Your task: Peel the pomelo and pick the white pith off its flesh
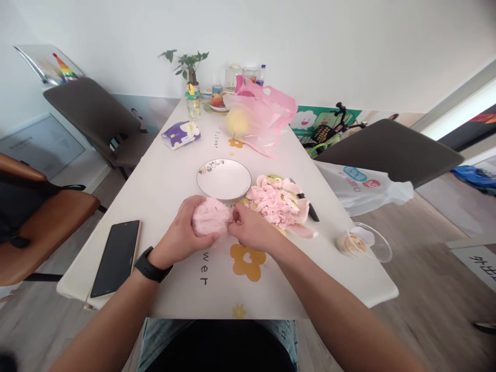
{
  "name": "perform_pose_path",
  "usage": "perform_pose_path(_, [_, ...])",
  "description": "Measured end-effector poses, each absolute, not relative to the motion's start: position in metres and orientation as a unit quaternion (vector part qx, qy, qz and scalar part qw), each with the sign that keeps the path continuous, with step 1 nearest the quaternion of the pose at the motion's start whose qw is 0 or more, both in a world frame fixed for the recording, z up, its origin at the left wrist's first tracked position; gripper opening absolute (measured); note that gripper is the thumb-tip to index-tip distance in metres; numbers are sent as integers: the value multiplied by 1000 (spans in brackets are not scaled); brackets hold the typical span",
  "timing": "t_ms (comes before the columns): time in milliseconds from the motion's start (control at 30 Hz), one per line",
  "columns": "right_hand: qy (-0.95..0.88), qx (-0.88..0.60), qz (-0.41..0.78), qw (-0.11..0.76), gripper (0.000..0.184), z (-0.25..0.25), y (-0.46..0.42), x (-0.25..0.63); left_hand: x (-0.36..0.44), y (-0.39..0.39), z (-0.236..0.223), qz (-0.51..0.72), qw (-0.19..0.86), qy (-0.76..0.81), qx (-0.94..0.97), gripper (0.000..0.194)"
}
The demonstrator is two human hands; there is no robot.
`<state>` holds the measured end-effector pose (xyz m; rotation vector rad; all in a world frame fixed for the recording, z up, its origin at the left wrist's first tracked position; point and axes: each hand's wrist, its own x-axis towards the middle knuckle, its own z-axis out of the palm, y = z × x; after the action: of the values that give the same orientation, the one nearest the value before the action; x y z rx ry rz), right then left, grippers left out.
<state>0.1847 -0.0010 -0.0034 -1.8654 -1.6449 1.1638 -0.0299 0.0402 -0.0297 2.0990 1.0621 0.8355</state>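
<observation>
My left hand (187,226) is wrapped round a peeled pomelo (211,218), a round fruit covered in pale pink pith, held above the table. On its right side my right hand (248,223) is closed, thumb and fingers pinching the pith at the fruit's edge. Just beyond the fruit lies a white plate (225,180) with small cartoon figures along its rim and no food on it. Right of the plate is a heap of pink pith and peel pieces (277,204). A black knife handle (313,209) sticks out from behind the heap.
A phone (116,258) lies at the left edge of the table (163,175). Farther back are a tissue pack (181,135), a pink plastic bag (267,116) around a yellow fruit, and a plant (191,67). A clear tub (362,243) sits at the right edge, chairs (391,147) alongside.
</observation>
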Motion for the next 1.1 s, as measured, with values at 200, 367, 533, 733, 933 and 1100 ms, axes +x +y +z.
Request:
perform_pose_path(200, [-593, -662, 404, 218, 17, -11, -4, 186, -33, 42, -32, 316, 330, 415, 787, 76])
perform_pose_path(367, [-587, -672, 405, 200, 21, -10, -5, 187, -34, 42, -33, 314, 339, 407, 788, 79])
perform_pose_path(533, [-642, -659, 349, 177, 13, -8, 0, 187, -31, 41, -32, 318, 328, 409, 790, 78])
perform_pose_path(733, [-658, -652, 324, 193, 5, -12, -4, 188, -34, 43, -32, 311, 343, 408, 787, 80])
perform_pose_path(933, [-618, -658, 364, 231, 5, -17, -9, 186, -38, 47, -33, 303, 370, 401, 781, 82])
perform_pose_path(1100, [-589, -678, 369, 240, 3, -21, -5, 188, -39, 47, -34, 309, 377, 399, 777, 82])
